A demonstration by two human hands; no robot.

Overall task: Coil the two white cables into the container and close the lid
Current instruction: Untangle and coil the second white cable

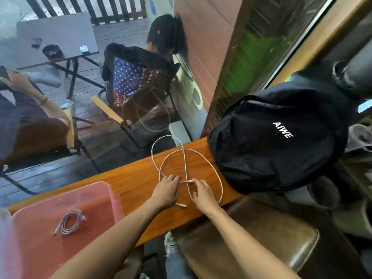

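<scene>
Backpack [281,141], black and bulky, sits at the right end of my wooden counter [128,184]; the pink container [112,200] stands open at the left end with one coiled white cable [70,222] already lying inside. I see no lid. Between them the second white cable [201,156] sprawls in loose crossing loops, one loop hanging past the far edge. My left hand [166,191] rests with fingers spread on the strand near the crossing; my right hand [202,195] is half open just beside a plug end [188,181], gripping nothing that I can see. I judge the cable light, limp and springy, so I would pinch it at the plug and wind from there.
</scene>
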